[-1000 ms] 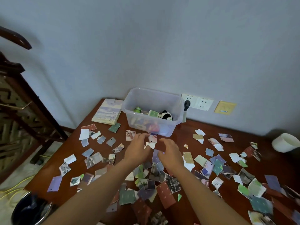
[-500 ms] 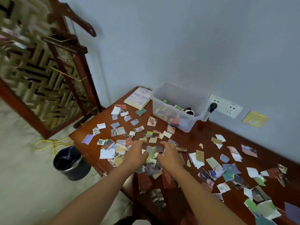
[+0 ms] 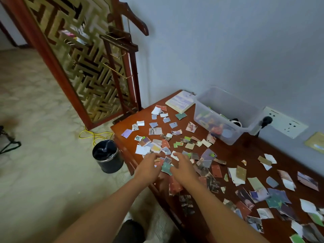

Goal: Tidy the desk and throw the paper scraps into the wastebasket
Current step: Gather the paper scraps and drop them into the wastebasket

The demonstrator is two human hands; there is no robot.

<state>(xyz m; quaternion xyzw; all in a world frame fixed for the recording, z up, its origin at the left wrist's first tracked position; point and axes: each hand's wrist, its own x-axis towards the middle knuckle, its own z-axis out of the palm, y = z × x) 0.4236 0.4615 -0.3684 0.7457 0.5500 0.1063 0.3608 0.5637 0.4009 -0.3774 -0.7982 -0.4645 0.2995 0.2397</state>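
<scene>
1. While both of your hands sit over the heap near the middle of the frame, the left hand (image 3: pixel 149 166) and the right hand (image 3: pixel 182 165) lie side by side. Their fingers bend down onto the paper scraps (image 3: pixel 158 148), and a teal piece shows between them. Each grip is half curled, and I cannot tell whether either one pinches a scrap or only presses on it.
2. The scraps lie flat across the wooden desk (image 3: pixel 236 155), from just below the notebook (image 3: pixel 181 102) in the upper centre down to the lower right corner of the frame. They are thickest around your hands. They are small and ragged, with no long axis that matters.
3. The wastebasket (image 3: pixel 107 156) stands upright on the floor, mouth up. It is left of your hands in the frame, just beside the desk's left end and below its top. Your left hand is the nearer one. In my judgement the gathered pile must travel leftward, past that end and then down.
4. Scraps under your palms are hidden. Those at the lower right are blurred, and some are cut off by the frame edge. The wastebasket's inside is dark with a black liner, so I cannot tell what it holds. Your forearms cover part of the desk's near edge.
</scene>
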